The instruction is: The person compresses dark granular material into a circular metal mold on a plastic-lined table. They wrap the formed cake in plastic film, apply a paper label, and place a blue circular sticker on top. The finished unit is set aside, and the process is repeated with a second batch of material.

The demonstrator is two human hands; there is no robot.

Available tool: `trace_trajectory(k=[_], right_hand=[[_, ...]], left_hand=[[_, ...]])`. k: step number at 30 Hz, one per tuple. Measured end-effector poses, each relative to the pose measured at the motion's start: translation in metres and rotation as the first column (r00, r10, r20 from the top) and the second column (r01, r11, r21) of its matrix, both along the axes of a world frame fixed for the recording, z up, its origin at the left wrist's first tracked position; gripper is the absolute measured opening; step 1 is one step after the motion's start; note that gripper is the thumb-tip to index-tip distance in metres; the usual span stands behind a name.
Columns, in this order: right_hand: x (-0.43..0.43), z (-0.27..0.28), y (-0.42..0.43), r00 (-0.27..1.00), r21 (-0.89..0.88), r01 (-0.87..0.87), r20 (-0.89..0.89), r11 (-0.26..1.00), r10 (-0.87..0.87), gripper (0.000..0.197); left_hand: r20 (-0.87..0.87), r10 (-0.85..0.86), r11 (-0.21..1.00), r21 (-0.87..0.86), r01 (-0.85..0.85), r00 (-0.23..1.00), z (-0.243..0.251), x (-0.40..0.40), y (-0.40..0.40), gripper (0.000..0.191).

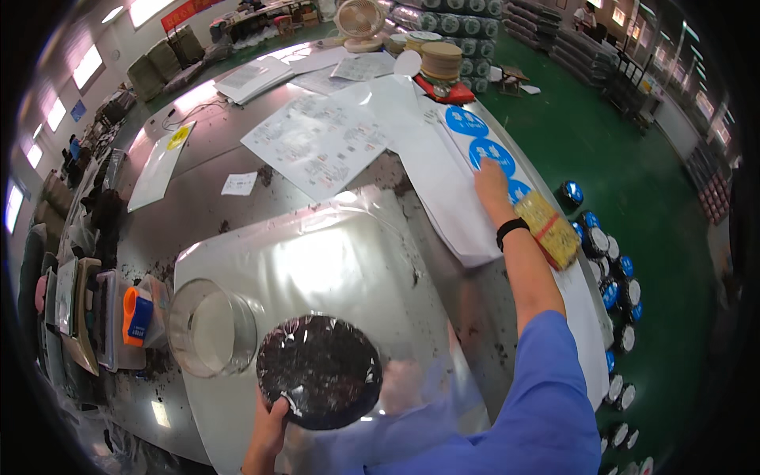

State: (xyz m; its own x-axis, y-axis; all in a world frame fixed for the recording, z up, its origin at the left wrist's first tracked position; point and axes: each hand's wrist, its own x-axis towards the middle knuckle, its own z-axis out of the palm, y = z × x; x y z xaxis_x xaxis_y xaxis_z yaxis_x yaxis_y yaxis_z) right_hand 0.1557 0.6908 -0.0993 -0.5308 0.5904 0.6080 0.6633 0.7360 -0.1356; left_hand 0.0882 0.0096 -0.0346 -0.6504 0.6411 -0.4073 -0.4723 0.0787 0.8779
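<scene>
My left hand (272, 423) grips the lower left rim of a dark round cake (320, 368) wrapped in shiny transparent film. The cake is held up over a glossy sheet (409, 285) on the table. At the table's right side, my right hand (491, 185) rests on a strip of round blue labels (464, 122) that bear white writing. Its fingertips lie on one label, and whether they pinch it cannot be told. Just below that wrist sits a yellowish block (549, 230) with a red band around it. A transparent round tub (214, 329) stands left of the cake.
Printed sheets (320, 142) and white paper (445, 208) cover the table's far and right parts. Left stand plastic boxes and an orange-and-blue tape dispenser (138, 316). A fan (360, 24) and stacked round discs (441, 60) are at the back. Several wrapped cakes (599, 242) line the right.
</scene>
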Motion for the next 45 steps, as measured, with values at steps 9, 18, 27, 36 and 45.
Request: trace_trajectory(k=[9,18,27,36,45], right_hand=[[-0.032,-0.031,0.034,0.912,0.091,0.225,0.33,0.97,-0.242,0.038],[-0.036,-0.01,0.026,0.925,-0.202,0.301,0.299,0.932,-0.234,0.071],[0.095,0.107,-0.032,0.622,-0.456,0.575,0.783,0.679,0.0,0.139],[0.194,0.084,-0.056,0.768,-0.527,0.467,0.64,0.71,-0.03,0.135],[0.119,-0.005,-0.048,0.964,-0.248,0.169,0.241,0.954,-0.108,0.063]], left_hand=[[0.113,-0.055,0.986,-0.15,0.072,0.992,-0.03,-0.004,-0.044,0.072],[0.122,-0.114,0.988,-0.091,0.125,0.986,-0.024,-0.01,-0.038,0.065],[0.121,-0.059,0.998,0.012,0.057,0.991,-0.006,-0.001,-0.01,0.089],[0.078,-0.11,0.991,0.083,0.104,0.991,-0.001,-0.005,-0.005,0.082],[0.121,-0.135,0.988,0.09,0.124,0.983,-0.02,-0.015,-0.018,0.073]])
